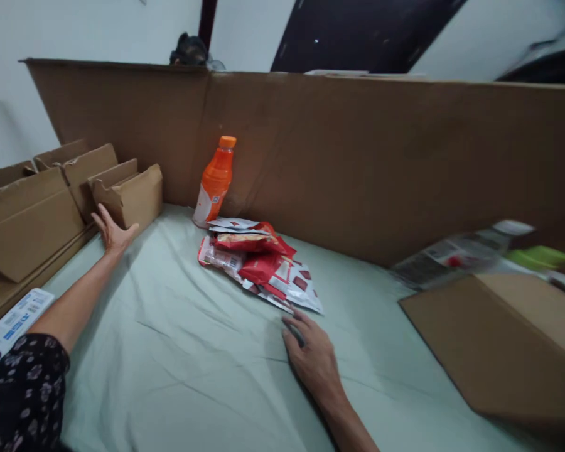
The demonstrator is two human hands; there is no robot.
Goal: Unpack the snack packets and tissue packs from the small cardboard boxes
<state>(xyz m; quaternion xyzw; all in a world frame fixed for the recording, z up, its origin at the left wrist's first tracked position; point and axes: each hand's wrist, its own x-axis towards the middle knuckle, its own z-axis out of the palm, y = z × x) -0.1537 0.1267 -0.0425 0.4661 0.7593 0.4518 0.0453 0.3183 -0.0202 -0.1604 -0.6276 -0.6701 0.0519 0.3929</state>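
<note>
My left hand (114, 232) has its fingers spread against the front of a small cardboard box (142, 196), the rightmost in a row at the left. My right hand (313, 351) hovers over or rests on the green cloth, fingers apart and holding nothing I can see. Just beyond its fingertips lies a pile of snack packets, a red packet (268, 269) among them and a white one with dark red squares (304, 285). Behind the pile an orange bottle (215, 182) stands, looking tilted in this view.
A tall cardboard panel (358, 163) closes off the back. More cardboard boxes (26, 220) line the left, near a white box with blue print (19, 320). At right are a clear plastic bottle (452, 254), a bright green item (539, 257) and a large cardboard box (503, 345). Green cloth (183, 376) covers the surface.
</note>
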